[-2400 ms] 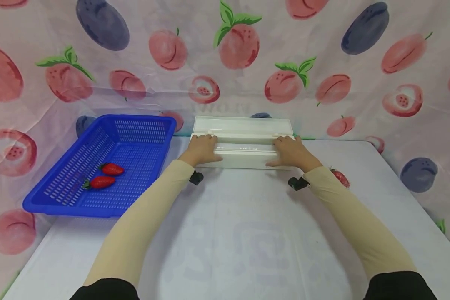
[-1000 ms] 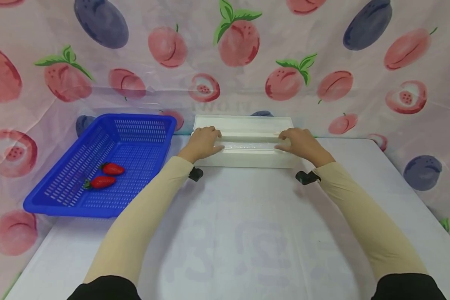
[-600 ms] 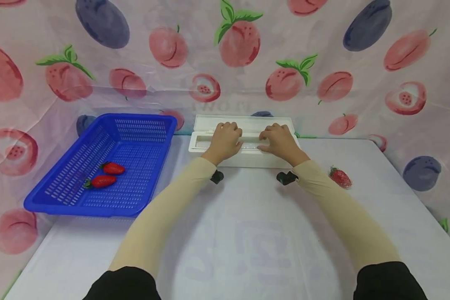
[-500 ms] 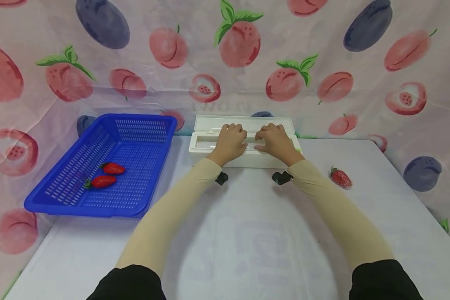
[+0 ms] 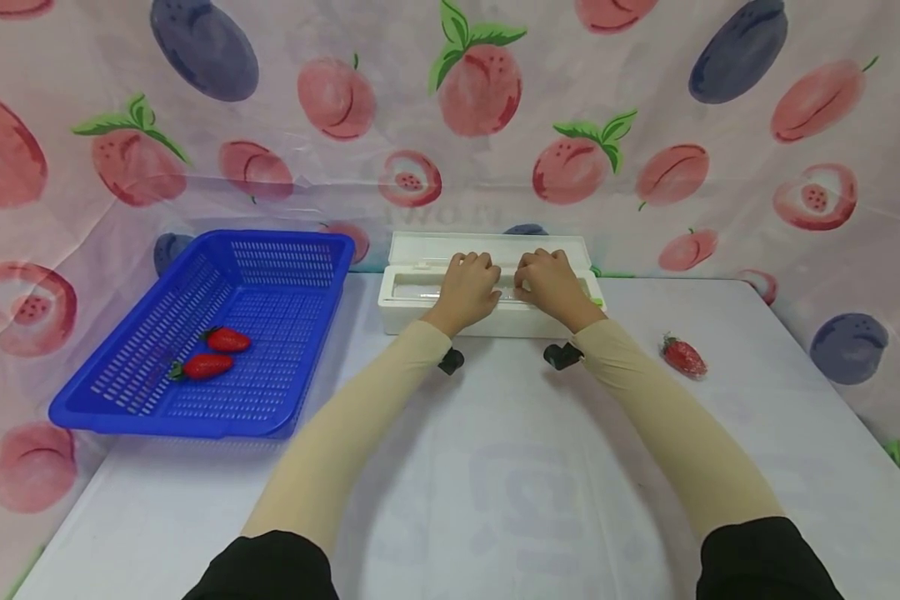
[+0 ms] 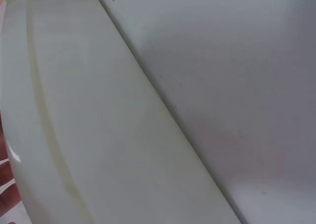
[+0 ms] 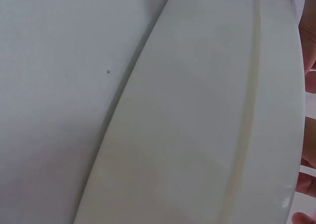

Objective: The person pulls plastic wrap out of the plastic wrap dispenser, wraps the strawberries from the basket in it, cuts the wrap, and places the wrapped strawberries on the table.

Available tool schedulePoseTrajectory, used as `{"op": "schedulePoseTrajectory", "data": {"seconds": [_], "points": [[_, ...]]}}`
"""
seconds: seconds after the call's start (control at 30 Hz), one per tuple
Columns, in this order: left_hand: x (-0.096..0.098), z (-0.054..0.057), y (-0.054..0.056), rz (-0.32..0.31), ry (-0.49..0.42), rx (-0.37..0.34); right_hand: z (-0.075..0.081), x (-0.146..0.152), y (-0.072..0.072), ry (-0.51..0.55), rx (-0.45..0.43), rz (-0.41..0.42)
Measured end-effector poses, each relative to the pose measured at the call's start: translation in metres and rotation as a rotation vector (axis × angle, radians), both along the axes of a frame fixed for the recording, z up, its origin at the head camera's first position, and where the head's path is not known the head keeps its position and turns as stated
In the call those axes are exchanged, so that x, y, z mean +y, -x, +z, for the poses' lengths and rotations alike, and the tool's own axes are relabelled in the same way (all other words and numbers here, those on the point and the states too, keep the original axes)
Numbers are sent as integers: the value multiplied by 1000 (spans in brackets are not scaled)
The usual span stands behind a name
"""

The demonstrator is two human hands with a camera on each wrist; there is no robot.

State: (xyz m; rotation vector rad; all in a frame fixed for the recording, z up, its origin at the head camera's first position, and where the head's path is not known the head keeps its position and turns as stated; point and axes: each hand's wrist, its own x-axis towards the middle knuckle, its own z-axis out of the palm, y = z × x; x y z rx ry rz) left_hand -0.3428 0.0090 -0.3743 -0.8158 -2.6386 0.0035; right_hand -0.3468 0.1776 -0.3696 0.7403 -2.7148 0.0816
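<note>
A long white cling film dispenser stands at the back of the table with its lid raised. Clear, glinting cling film shows in its opening. My left hand and my right hand are close together over the middle of the opening. Both have curled fingers and thumbs drawn in, pinching at the film, though the film at the fingertips is hard to see. In the wrist views the dispenser's front wall fills much of the picture, with a few fingers beyond its edge.
A blue plastic basket on the left holds two strawberries. Another strawberry, shiny as if wrapped in film, lies on the white table to the right. A fruit-print curtain hangs behind.
Both hands have moved inward from the dispenser's two ends to its middle. My fingers and thumbs have drawn closer together over the opening. Basket and strawberries stay put.
</note>
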Motion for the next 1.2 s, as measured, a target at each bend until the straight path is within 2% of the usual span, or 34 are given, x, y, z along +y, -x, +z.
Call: {"op": "schedulePoseTrajectory", "data": {"seconds": [0.27, 0.37, 0.63, 0.8, 0.93, 1.07, 1.2], "points": [[9, 3, 3, 56, 51, -65, -3, 2, 1, 32, 73, 18], [11, 2, 6, 71, 56, -57, -4, 3, 1, 52, 97, 35], [10, -8, 9, 69, 53, 36, -6, 7, -3, 34, 167, 63], [9, -14, 10, 75, 48, 94, -5, 9, -2, -31, 120, -1], [8, -17, 10, 55, 21, 157, -4, 19, -4, -72, 68, -54], [5, -19, 9, 35, 1, 206, -1, 32, -6, -53, 76, -65], [3, -17, 7, 11, -25, 220, 0, 41, -7, -11, 120, -46]]}}
